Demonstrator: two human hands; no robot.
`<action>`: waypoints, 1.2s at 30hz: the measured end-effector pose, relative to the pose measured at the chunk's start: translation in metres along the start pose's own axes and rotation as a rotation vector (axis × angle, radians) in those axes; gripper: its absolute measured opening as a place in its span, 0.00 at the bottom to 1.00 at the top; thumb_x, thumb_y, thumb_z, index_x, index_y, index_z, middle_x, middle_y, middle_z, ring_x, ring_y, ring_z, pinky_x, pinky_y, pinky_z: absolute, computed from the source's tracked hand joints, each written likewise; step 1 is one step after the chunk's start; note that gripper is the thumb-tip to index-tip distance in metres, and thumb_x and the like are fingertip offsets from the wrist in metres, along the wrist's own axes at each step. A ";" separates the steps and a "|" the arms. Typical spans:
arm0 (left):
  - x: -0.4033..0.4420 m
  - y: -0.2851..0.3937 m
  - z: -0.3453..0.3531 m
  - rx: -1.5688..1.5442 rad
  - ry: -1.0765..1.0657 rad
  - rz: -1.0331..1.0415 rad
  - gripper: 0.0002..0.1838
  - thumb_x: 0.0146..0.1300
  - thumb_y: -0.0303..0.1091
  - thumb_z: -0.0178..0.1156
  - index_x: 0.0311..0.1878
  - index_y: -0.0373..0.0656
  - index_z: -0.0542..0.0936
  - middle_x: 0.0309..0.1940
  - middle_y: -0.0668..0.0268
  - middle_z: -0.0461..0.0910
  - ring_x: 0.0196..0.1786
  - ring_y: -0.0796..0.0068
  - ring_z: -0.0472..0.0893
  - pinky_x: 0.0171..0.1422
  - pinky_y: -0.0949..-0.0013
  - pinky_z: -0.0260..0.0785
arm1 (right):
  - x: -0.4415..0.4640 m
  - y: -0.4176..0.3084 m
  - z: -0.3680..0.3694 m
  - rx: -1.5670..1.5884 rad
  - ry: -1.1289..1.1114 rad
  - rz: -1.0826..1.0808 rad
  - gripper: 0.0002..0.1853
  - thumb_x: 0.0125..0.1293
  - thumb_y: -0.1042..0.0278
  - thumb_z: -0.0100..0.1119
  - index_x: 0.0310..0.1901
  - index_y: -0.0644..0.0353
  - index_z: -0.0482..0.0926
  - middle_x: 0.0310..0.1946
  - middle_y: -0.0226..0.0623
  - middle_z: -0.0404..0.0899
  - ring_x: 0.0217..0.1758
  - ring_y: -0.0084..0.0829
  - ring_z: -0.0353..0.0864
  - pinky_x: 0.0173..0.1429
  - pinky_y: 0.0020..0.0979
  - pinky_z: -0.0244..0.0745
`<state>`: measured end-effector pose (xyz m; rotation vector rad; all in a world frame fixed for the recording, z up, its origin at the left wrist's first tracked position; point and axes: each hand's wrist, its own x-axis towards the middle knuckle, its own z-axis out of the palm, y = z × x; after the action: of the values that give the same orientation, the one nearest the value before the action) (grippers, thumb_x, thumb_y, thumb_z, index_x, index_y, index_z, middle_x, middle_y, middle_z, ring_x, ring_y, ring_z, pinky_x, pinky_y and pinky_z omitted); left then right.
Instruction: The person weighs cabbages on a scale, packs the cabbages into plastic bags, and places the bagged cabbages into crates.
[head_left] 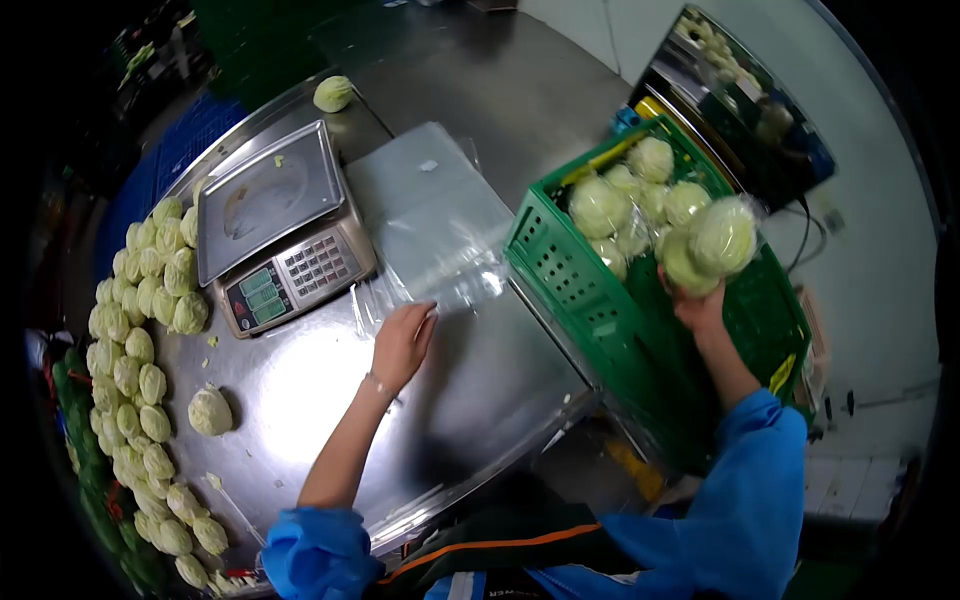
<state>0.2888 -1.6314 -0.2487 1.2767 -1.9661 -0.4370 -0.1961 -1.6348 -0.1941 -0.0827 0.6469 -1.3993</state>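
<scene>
My right hand point(697, 304) is over the green crate point(565, 255), with its fingers round a pale green cabbage point(686, 262). A cabbage in clear wrap point(724, 237) lies against that one; whether the hand bears both, I cannot tell. More wrapped cabbages point(600, 205) fill the far part of the crate. My left hand point(405, 342) is above the metal table at the near edge of clear plastic bags point(430, 205), its fingertips together beside the film; what they hold, if anything, is too small to make out.
Left of the bags stands a scale point(300, 275) with a metal tray point(265, 200). Many bare cabbages point(140, 345) are piled along the table's left side. One cabbage point(210, 411) sits apart near the scale, another point(333, 94) at the far edge. A dark screen point(735, 100) stands behind the crate.
</scene>
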 end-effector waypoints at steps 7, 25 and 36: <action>0.086 -0.105 0.076 0.194 -0.041 -0.131 0.21 0.51 0.36 0.65 0.48 0.43 0.75 0.42 0.56 0.75 0.46 0.56 0.73 0.53 0.59 0.66 | 0.048 0.025 -0.077 -0.067 0.349 -0.084 0.35 0.60 0.35 0.39 0.63 0.48 0.63 0.61 0.40 0.65 0.61 0.51 0.66 0.53 0.54 0.73; 0.070 -0.060 0.049 -0.285 0.490 -0.327 0.07 0.60 0.32 0.58 0.36 0.38 0.75 0.29 0.56 0.77 0.33 0.59 0.77 0.38 0.64 0.69 | -0.147 0.160 0.302 -0.698 -0.518 -0.572 0.09 0.69 0.63 0.43 0.40 0.57 0.72 0.39 0.38 0.72 0.41 0.35 0.74 0.55 0.44 0.69; -0.193 0.050 -0.218 -0.437 1.405 -0.450 0.07 0.68 0.25 0.47 0.48 0.41 0.66 0.36 0.66 0.70 0.28 0.81 0.71 0.33 0.77 0.68 | -0.252 0.287 0.402 -0.214 -0.867 0.423 0.09 0.64 0.66 0.52 0.44 0.48 0.78 0.34 0.27 0.76 0.40 0.29 0.74 0.54 0.45 0.59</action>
<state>0.4621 -1.4139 -0.1481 1.1696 -0.3853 -0.0699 0.2379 -1.4713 0.1105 -0.6466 0.0662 -0.7628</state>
